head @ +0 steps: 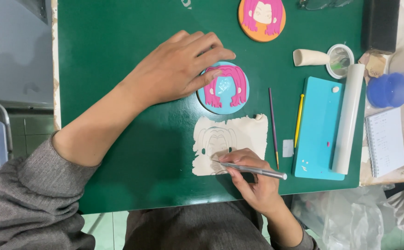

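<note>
Our left hand (176,69) lies flat, fingers spread, on the far round blue clay disc with pink hair strips (223,88), gripping nothing, only steadying it on the dark green cutting mat (118,55). Just nearer sits the flat pale white clay sheet (229,143), scored with a face outline. Our right hand (253,178) is curled around a slim silver metal blade tool (253,170), its tip touching the sheet. We judge a slip could tear thin strands, since nothing pins the sheet. Right lies a turquoise rectangular board (317,129).
</note>
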